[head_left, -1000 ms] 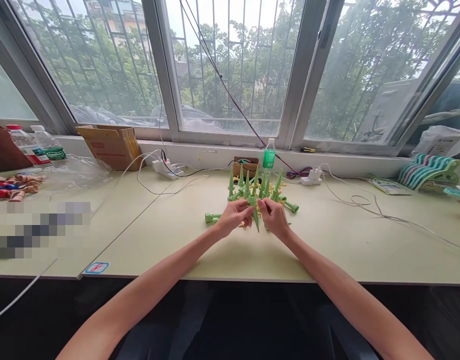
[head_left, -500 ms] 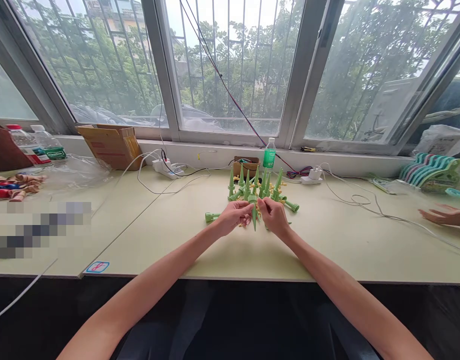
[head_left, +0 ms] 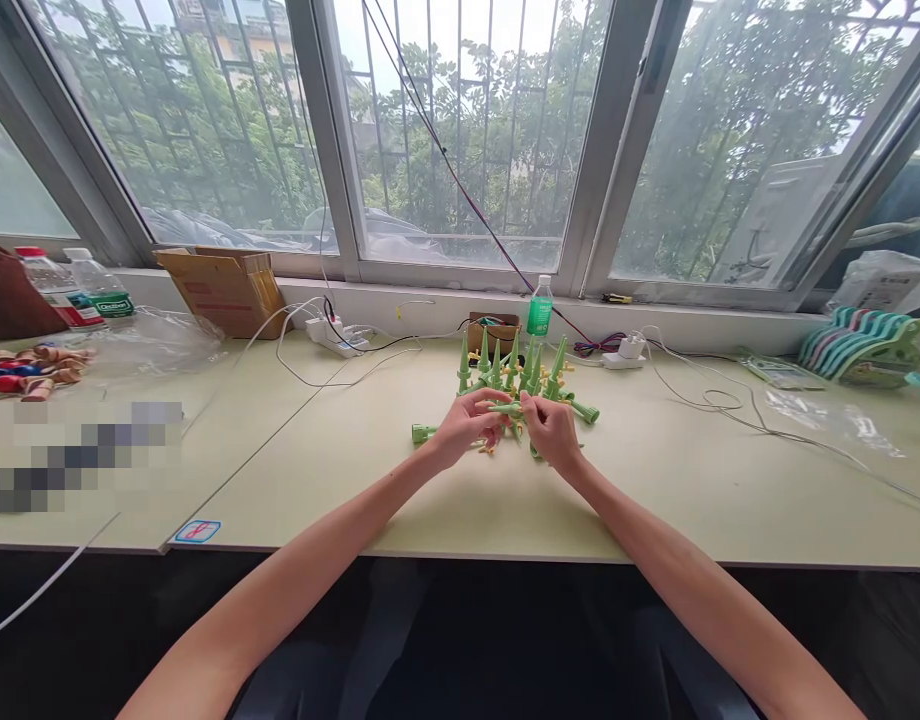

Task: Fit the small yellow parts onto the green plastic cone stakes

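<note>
My left hand (head_left: 464, 430) and my right hand (head_left: 550, 432) meet over the middle of the pale table (head_left: 340, 470), fingers pinched on one green plastic spike (head_left: 507, 410) held roughly level between them. Just behind the hands stands a cluster of green spikes (head_left: 516, 372), points up, with small yellow parts among them. One green piece (head_left: 422, 433) lies flat left of my left hand, and another green spike (head_left: 580, 409) lies to the right.
A green bottle (head_left: 539, 308) and a small brown box (head_left: 492, 332) stand behind the cluster. Power strips and cables (head_left: 332, 338) run along the sill. A cardboard box (head_left: 224, 290) and bottles (head_left: 77, 290) sit at left; clear plastic wrap (head_left: 835, 415) and striped items (head_left: 861, 345) at right.
The spike in my hands has turned from pointing down to lying roughly level. Another person's hand at the far right has withdrawn from view, and a clear plastic wrap now lies there.
</note>
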The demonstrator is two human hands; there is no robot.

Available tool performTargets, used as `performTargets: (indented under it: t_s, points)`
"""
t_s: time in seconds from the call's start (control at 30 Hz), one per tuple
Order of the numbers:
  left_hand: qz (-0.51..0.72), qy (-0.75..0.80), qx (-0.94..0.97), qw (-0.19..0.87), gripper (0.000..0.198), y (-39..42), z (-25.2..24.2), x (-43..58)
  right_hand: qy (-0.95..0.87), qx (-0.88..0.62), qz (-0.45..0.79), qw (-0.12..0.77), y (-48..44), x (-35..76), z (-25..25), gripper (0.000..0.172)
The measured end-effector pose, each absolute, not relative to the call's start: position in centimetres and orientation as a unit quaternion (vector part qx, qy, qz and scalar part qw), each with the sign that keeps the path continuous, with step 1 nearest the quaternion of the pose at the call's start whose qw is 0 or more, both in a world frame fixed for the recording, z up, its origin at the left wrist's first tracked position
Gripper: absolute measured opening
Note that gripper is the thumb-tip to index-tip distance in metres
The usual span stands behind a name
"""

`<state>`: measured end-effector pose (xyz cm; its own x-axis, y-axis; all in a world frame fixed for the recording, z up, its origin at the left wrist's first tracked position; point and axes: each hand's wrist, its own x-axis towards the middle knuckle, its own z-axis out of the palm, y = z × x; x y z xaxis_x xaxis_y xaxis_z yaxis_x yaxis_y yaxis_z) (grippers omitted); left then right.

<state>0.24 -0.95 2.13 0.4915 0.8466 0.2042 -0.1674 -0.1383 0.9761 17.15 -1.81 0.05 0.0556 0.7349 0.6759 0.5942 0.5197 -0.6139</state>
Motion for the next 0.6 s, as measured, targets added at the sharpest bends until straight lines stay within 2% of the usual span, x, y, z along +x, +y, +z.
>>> performTargets:
  t_s: [0.43, 0.6]
  points:
    - [0.435, 0.259, 0.684, 0.525, 0.038, -1.01, 1.88, 0.06, -0.69, -0.485, 0.07, 0.533, -1.65, 17.12, 0.08, 0.048]
    - [0.448, 0.263, 0.729, 0.446, 0.033, -0.96, 1.37, 0.34, -0.696, -0.477, 0.077, 0.531, -1.76, 17.05, 0.11, 0.047]
